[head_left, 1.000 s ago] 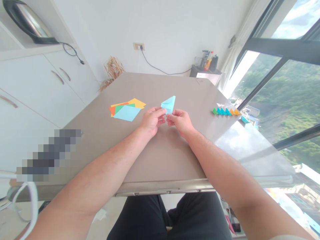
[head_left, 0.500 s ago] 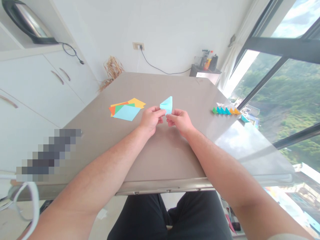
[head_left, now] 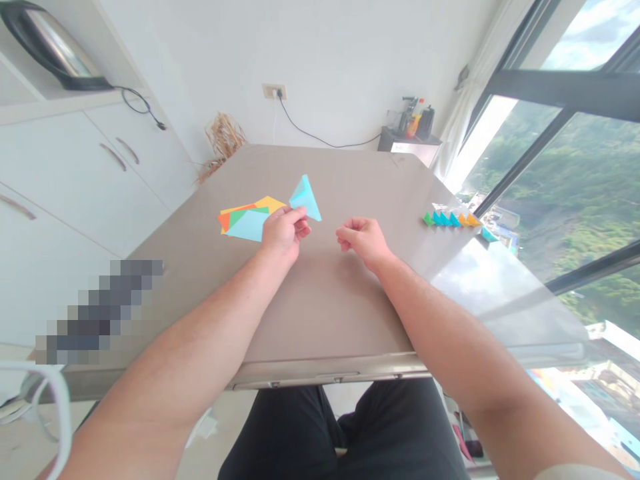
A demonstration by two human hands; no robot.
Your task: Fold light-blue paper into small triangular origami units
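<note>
A light-blue folded sheet of origami paper (head_left: 306,199), roughly triangular, is pinched between the thumb and fingers of my left hand (head_left: 286,230). Its point faces up and away from me. My right hand (head_left: 364,239) rests over the table to the right, apart from the paper, its fingers curled together with nothing visible in them. Just left of and partly behind my left hand lies a fanned pile of flat paper sheets, with a light-blue sheet (head_left: 245,225) on top, and green (head_left: 257,212), orange (head_left: 225,219) and yellow (head_left: 270,201) ones below.
Several small folded paper pieces, among them a blue one (head_left: 444,219), stand in a row at the right of the grey-brown table (head_left: 320,300). Another blue piece (head_left: 489,235) lies beside the row. The window (head_left: 540,167) borders the right side; white cabinets (head_left: 65,180) stand left.
My right hand has let go of the folded paper and stayed near its place. My left hand has carried the paper left, towards the pile, and the paper has turned.
</note>
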